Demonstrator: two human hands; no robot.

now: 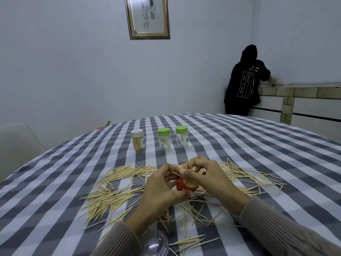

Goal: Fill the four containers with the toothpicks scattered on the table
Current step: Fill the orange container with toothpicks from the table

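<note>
Many toothpicks are still lying on the table while the red container, gripped by the left hand, is being filled by the pinching right hand; next, another bundle should be gathered.

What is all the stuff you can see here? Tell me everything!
white-lidded container: 1, clear, full of toothpicks, far left of the row
green-lidded containers: 2, clear, nearly empty, right of it
orange container: 1, between the hands, toothpicks inside
loose toothpicks: many, pale wood, scattered over the table
tablecloth: 1, grey-white checked
clear dome lid: 1, near edge
framed picture: 1, on the wall
person in black: 1, far right, back turned
left hand: holds the orange container
right hand: pinches toothpicks above it
</note>
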